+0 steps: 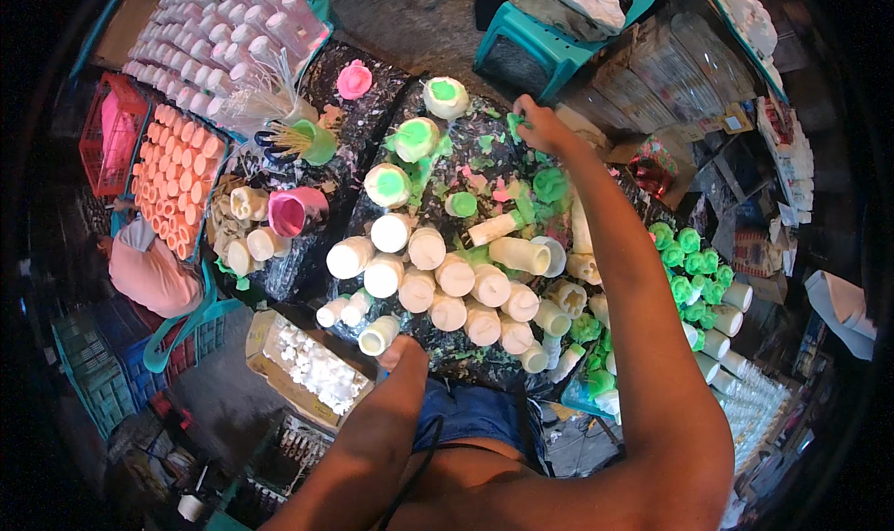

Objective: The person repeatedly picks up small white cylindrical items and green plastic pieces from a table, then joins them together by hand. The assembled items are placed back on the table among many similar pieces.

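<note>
My left hand (405,353) is closed at the lower end of a tilted cream cylinder (379,336) at the table's near edge; most of its fingers are hidden. Far across the table, my right hand (540,126) pinches a bright green waxy scrap (516,124). Between the hands stand several cream cylinders (447,312) that look like pillar candles, packed close together. Beyond them are white pots with green tops, one being a pot (416,139) left of my right hand. Below that hand sits a green lump (549,185), and a cylinder with a green end (495,228) lies on its side.
Black sheeting with green and pink flakes covers the table (368,103). At left are a pink cup (296,211), a green cup of sticks (318,143) and trays of orange cylinders (177,173). A box of white bits (317,368) stands near left, a teal chair (540,42) far off.
</note>
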Tool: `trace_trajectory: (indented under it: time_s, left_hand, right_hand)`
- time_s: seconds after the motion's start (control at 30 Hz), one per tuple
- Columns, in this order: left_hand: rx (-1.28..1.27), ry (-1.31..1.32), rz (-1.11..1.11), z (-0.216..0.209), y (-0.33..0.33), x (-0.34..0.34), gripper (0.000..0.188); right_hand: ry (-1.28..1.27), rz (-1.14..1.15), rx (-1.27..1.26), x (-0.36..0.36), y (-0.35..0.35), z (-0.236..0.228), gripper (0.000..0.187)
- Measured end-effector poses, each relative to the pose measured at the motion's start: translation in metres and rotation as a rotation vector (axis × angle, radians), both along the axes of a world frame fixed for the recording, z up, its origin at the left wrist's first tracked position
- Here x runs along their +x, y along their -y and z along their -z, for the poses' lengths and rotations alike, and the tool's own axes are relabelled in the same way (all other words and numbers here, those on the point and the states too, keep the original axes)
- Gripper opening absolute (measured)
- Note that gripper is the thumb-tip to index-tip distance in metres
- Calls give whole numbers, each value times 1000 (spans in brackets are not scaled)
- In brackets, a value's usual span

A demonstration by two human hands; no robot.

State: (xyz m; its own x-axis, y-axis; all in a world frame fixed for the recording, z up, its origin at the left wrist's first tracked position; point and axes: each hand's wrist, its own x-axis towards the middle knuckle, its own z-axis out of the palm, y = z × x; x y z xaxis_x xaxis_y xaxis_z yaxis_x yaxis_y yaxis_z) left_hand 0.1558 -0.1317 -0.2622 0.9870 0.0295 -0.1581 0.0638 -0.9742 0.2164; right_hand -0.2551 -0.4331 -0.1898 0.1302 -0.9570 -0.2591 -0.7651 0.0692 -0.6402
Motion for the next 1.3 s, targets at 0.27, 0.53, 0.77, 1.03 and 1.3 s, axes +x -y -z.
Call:
trace_trajectory:
  time_s: [0.27, 0.53, 0.77, 1.03, 1.3]
  left_hand:
    - [-47, -98, -26, -20, 9, -8, 35]
    - [-12, -31, -12, 11, -4, 2, 30]
    - [47, 45, 35, 26, -13, 6, 27]
    - [71, 16, 42, 22, -10, 1, 28]
    - [88, 36, 29, 29, -11, 4, 30]
  right_hand:
    - [-10, 14, -60, 10, -7, 18, 54]
    - [-102, -84, -10, 0, 9, 16, 68]
    - [-116, -126, -67, -1, 13, 11, 57]
    - [-112, 5, -120, 16, -16, 8, 48]
    - [-318, -66, -115, 19, -6, 13, 48]
